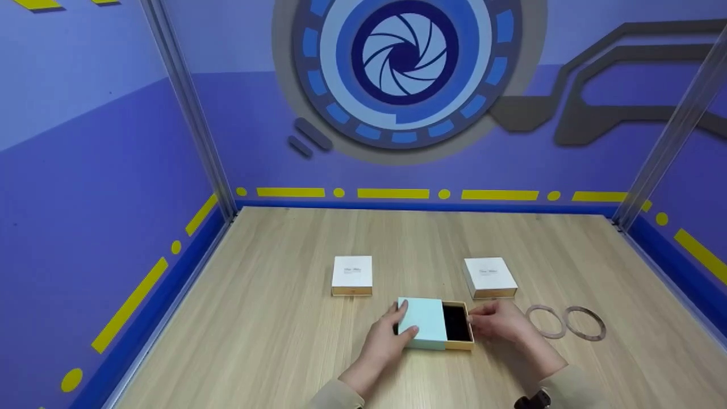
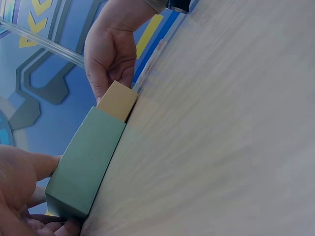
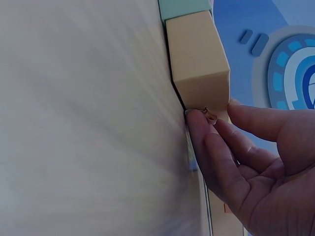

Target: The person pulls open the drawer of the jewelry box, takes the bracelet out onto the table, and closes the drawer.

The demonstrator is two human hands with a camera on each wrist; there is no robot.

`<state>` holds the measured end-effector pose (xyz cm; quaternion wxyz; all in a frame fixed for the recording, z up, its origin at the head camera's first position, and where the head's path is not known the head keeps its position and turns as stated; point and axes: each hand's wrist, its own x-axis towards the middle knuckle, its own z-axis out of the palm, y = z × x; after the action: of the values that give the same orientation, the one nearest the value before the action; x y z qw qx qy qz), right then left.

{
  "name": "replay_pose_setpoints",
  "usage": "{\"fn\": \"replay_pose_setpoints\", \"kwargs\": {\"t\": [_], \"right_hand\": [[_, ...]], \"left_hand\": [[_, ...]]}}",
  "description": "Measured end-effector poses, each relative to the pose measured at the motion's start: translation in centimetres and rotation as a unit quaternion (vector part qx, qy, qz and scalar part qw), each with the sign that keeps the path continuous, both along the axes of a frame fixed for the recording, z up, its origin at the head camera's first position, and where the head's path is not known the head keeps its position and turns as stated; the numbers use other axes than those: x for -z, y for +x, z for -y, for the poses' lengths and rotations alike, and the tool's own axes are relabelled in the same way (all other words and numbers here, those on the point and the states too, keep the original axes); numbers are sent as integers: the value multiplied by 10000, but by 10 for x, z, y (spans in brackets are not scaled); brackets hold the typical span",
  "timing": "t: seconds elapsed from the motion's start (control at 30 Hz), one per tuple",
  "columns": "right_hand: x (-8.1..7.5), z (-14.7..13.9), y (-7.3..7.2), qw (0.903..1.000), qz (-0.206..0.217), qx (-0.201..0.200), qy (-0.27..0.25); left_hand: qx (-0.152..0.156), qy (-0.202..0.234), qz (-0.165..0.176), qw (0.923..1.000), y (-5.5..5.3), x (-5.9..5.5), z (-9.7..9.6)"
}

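Observation:
A drawer-style gift box lies on the table, its mint-green sleeve [image 1: 423, 321] partly off a tan inner tray [image 1: 459, 344]. The tray juts out on the right and shows a black lining [image 1: 456, 322]. My left hand [image 1: 386, 338] grips the sleeve's left end, thumb on top near the front edge. At the tray's outer end, my right hand [image 1: 500, 321] has its thumb against the upper edge and its fingers at a small ribbon tab [image 3: 210, 117]. Two bangles, a pinkish one [image 1: 530, 324] and a darker one [image 1: 601, 329], lie just right of that hand.
Behind the mint box stand two white-topped boxes with tan sides, one at the left [image 1: 352, 274] and one at the right [image 1: 491, 274]. Blue printed panels [image 1: 255, 130] and metal posts enclose the wooden table [image 1: 284, 341] at the back and sides.

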<state>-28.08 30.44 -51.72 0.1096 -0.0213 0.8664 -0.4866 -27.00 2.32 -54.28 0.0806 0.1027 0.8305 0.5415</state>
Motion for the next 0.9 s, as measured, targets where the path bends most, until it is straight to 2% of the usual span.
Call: {"fn": "replay_pose_setpoints", "kwargs": {"t": [0.23, 0.57, 0.9], "right_hand": [[-1, 3, 0, 9999, -89, -17, 130], [1, 7, -2, 9999, -82, -92, -97], [1, 11, -3, 9995, 11, -160, -278]], "left_hand": [[-14, -7, -13, 10000, 0, 0, 0], [-33, -44, -101, 9999, 0, -1, 0], [-42, -64, -52, 10000, 0, 1, 0]]}}
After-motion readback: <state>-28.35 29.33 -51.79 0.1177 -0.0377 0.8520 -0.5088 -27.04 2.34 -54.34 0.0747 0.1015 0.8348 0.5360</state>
